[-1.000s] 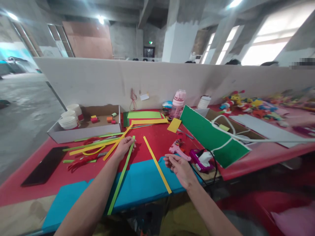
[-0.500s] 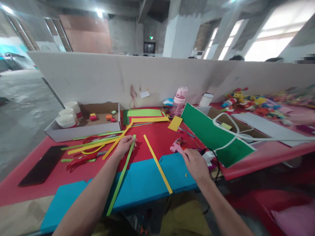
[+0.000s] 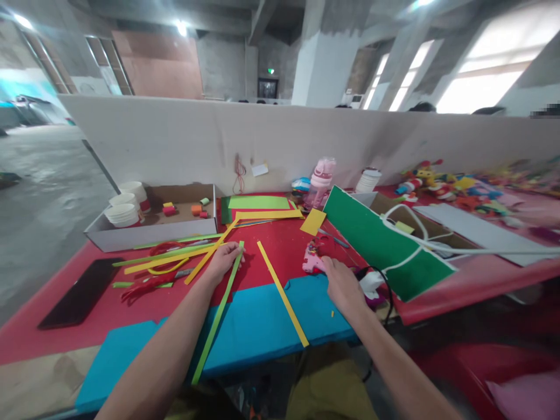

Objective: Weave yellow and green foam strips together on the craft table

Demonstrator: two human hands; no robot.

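My left hand [image 3: 226, 258] pinches the top end of a long green paper strip [image 3: 217, 318], which slants down over the blue sheet [image 3: 258, 318] to the table's front edge. A yellow paper strip [image 3: 282, 291] lies to the right of it, partly on the blue sheet. My right hand [image 3: 344, 284] is closed around a pink hot glue gun [image 3: 312, 263] on the red tabletop; the fingers hide part of its handle. More yellow strips [image 3: 205, 262] and red-handled scissors [image 3: 151, 286] lie left of my left hand.
A box [image 3: 151, 233] with paper cups [image 3: 125, 213] and small paper rolls stands back left. A green board [image 3: 385, 245] leans at right, crossed by a white cable [image 3: 406, 254]. A pink bottle [image 3: 321, 181] stands by the partition [image 3: 262, 134]. A dark phone-like slab [image 3: 81, 294] lies far left.
The glue gun has turned slightly in my right hand, its front end now pointing more away from me. My left hand keeps its hold on the green strip. The view has shifted a little.
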